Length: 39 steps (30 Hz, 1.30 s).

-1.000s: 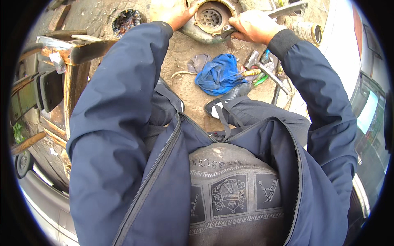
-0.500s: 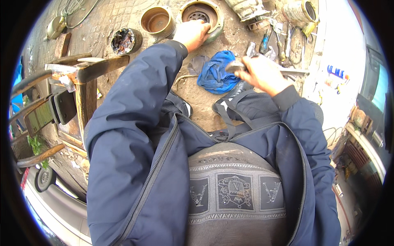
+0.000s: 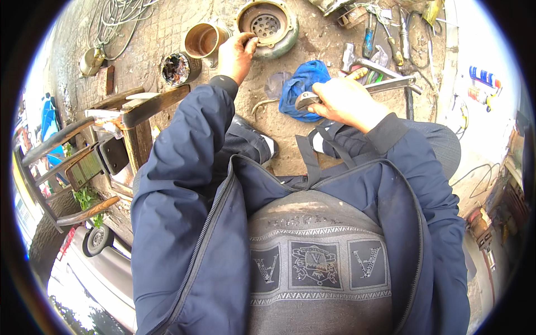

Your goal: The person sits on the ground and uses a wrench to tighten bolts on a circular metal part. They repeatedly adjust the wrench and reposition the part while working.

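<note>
- Two bare hands were at work: the left hand [image 3: 237, 56] reached to the round housing [image 3: 288, 47], and the right hand [image 3: 346, 101] was set back nearer the body.
- The housing lay on the dirt ground ahead of the person, its mouth upward, beside the rusty can [image 3: 202, 42].
- As for what was done, the housing stood uncovered, its rim bare and the perforated disc [image 3: 266, 25] exposed inside.
- As for what was left, the disc sat within the housing; whether it was loose or fastened, I could not tell.
- The left thumb and fingers were drawn together at the near-left edge of the rim; whether they pinched a small part or merely touched metal was too small to tell.
- The right hand was clenched around a wrench-like tool [image 3: 389, 84], which stood well apart from the housing, so no turning or striking was under way with it.
- Below the tool's dark end lay the blue cloth [image 3: 304, 75]; the hammer [image 3: 349, 56] rested on the ground beyond.
</note>
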Each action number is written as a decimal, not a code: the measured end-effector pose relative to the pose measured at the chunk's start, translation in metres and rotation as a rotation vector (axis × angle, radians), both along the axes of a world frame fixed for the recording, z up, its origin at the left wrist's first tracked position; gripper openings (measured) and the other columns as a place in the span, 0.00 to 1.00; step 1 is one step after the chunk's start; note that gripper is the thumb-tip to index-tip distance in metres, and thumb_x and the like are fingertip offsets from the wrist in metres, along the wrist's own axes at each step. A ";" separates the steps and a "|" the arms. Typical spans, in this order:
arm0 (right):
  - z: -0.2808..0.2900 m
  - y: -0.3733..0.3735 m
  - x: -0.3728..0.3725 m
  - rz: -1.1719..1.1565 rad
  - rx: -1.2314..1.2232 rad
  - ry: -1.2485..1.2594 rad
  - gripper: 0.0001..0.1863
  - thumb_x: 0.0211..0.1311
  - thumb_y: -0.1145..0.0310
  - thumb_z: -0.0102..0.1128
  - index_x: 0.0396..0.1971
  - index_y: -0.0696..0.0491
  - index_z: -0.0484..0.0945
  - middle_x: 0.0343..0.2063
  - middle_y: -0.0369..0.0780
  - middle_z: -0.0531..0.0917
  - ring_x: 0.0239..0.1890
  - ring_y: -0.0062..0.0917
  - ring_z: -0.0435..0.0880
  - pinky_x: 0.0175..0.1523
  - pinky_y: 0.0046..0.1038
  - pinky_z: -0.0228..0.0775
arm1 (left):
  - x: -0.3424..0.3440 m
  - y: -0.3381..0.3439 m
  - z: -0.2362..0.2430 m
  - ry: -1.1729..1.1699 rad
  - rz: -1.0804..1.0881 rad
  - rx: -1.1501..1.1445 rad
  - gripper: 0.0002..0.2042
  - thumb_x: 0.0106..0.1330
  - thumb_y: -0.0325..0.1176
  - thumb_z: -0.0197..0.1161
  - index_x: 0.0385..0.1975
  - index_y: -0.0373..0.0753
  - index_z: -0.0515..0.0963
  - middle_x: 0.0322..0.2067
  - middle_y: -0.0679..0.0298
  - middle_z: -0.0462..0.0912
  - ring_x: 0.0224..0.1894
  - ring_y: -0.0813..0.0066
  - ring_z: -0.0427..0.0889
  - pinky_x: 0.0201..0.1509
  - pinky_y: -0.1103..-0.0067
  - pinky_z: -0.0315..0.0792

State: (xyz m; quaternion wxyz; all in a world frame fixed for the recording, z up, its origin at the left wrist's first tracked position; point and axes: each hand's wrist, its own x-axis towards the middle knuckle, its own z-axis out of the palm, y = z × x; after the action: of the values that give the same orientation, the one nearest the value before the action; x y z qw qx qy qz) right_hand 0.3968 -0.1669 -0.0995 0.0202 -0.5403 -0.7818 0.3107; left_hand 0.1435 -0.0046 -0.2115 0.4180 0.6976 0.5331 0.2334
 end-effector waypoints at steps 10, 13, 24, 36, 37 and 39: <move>-0.008 -0.004 0.007 -0.030 -0.015 0.080 0.18 0.58 0.55 0.71 0.29 0.56 0.82 0.26 0.47 0.86 0.34 0.45 0.87 0.42 0.43 0.78 | 0.019 -0.010 -0.004 0.119 -0.072 0.133 0.11 0.73 0.30 0.65 0.48 0.31 0.84 0.35 0.57 0.90 0.35 0.75 0.90 0.41 0.79 0.82; -0.007 -0.004 0.007 -0.030 -0.027 0.078 0.18 0.58 0.54 0.71 0.28 0.56 0.83 0.27 0.48 0.86 0.34 0.44 0.87 0.42 0.43 0.78 | 0.022 -0.011 -0.002 0.135 -0.060 0.097 0.11 0.73 0.32 0.65 0.47 0.31 0.85 0.34 0.55 0.90 0.35 0.72 0.90 0.41 0.77 0.81; -0.004 -0.006 0.007 -0.031 -0.035 0.061 0.18 0.59 0.54 0.71 0.27 0.57 0.83 0.26 0.47 0.86 0.35 0.43 0.88 0.44 0.43 0.79 | 0.027 -0.016 0.013 0.223 -0.085 0.213 0.11 0.70 0.35 0.68 0.42 0.34 0.87 0.32 0.51 0.89 0.33 0.61 0.90 0.41 0.73 0.80; -0.005 -0.005 0.007 -0.011 -0.086 0.068 0.20 0.60 0.54 0.70 0.31 0.58 0.79 0.26 0.49 0.84 0.35 0.46 0.86 0.42 0.45 0.76 | 0.029 -0.007 0.022 0.590 -0.354 0.456 0.12 0.70 0.42 0.65 0.33 0.39 0.84 0.32 0.51 0.85 0.37 0.51 0.85 0.43 0.63 0.80; -0.005 -0.005 0.007 -0.009 -0.084 0.077 0.20 0.60 0.55 0.70 0.31 0.58 0.79 0.26 0.49 0.84 0.35 0.46 0.86 0.42 0.45 0.76 | 0.031 -0.007 0.021 0.615 -0.384 0.462 0.11 0.69 0.40 0.65 0.33 0.39 0.84 0.32 0.52 0.85 0.37 0.51 0.85 0.43 0.63 0.80; -0.005 -0.005 0.007 -0.003 -0.096 0.084 0.19 0.60 0.55 0.70 0.31 0.58 0.80 0.25 0.49 0.84 0.34 0.46 0.87 0.42 0.44 0.77 | 0.036 -0.008 0.020 0.629 -0.395 0.510 0.10 0.68 0.39 0.66 0.32 0.38 0.83 0.32 0.52 0.84 0.37 0.51 0.85 0.42 0.62 0.79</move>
State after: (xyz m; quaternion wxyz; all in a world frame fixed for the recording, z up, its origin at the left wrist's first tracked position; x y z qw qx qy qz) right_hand 0.4043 -0.1723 -0.1041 0.0274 -0.5284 -0.7635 0.3704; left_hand 0.1793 -0.0124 -0.1916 0.0866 0.9037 0.4163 0.0498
